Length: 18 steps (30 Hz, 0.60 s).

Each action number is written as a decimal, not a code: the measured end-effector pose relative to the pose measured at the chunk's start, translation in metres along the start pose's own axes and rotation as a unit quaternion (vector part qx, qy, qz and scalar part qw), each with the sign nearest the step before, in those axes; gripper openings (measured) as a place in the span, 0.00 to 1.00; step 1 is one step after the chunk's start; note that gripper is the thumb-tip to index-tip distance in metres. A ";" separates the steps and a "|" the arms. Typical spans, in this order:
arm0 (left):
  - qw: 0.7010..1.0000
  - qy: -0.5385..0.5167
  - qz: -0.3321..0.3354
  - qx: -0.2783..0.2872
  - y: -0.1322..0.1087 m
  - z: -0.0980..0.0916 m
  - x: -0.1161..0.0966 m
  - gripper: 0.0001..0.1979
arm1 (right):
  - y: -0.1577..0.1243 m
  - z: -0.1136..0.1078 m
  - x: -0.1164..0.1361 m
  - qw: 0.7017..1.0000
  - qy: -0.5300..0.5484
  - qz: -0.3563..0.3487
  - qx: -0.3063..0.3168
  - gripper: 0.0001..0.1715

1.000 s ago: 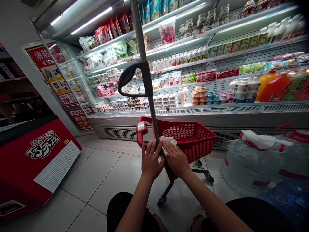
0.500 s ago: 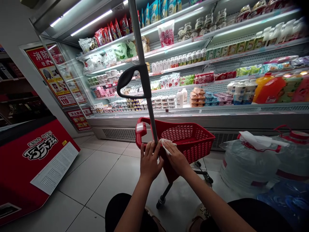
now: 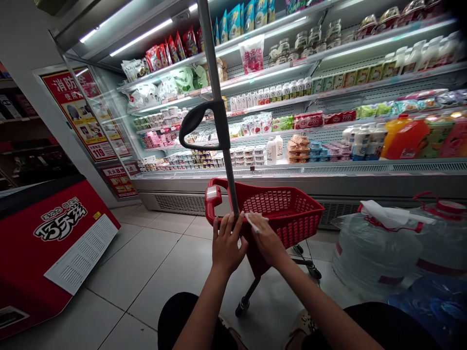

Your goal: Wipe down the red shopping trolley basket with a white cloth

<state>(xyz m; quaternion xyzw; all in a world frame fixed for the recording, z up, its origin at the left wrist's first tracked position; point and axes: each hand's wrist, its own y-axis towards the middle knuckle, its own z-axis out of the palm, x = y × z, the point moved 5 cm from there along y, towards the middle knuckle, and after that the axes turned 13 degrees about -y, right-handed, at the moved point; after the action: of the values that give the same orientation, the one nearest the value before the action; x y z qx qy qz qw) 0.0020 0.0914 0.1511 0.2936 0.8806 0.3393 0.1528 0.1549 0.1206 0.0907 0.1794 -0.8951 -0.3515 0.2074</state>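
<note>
A red shopping basket on wheels (image 3: 306, 221) stands in front of me, with a tall grey pole (image 3: 231, 182) rising at its near end. A black looped handle (image 3: 189, 125) is fixed on that pole. My left hand (image 3: 228, 243) lies against the basket's near end at the foot of the pole, its fingers stretched and spread. Beside it, my right hand (image 3: 268, 240) presses a white cloth (image 3: 257, 222) to the basket's near rim. The cloth is partly hidden under the fingers.
A lit refrigerated shelf (image 3: 262, 170) of drinks, yogurts and packets spans the back. On the right are large water jugs (image 3: 375, 253) and a blue bottle pack (image 3: 434, 301). A red freezer (image 3: 73, 214) stands left on the tiled floor (image 3: 156, 272).
The white cloth has bunched up more under my right hand, which has shifted very slightly along the rim. My left hand stays in place against the basket.
</note>
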 end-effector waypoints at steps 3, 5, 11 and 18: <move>1.000 0.009 0.011 0.000 -0.001 0.000 0.002 0.34 | 0.002 0.002 0.037 0.998 0.013 -0.045 -0.043 0.40; 1.000 0.016 0.015 0.006 -0.002 -0.001 0.003 0.34 | -0.004 0.002 0.037 0.995 0.005 -0.079 -0.062 0.41; 1.000 0.012 0.007 0.007 -0.003 -0.002 0.002 0.37 | -0.031 -0.005 -0.047 0.998 -0.016 0.000 -0.062 0.35; 1.000 0.006 0.001 0.015 -0.002 0.002 0.007 0.35 | -0.003 -0.002 -0.012 0.998 0.012 0.046 -0.051 0.27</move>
<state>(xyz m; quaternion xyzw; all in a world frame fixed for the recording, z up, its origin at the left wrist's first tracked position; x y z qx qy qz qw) -0.0034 0.0957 0.1484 0.2950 0.8859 0.3281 0.1429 0.1664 0.1230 0.0876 0.1311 -0.8808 -0.3847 0.2431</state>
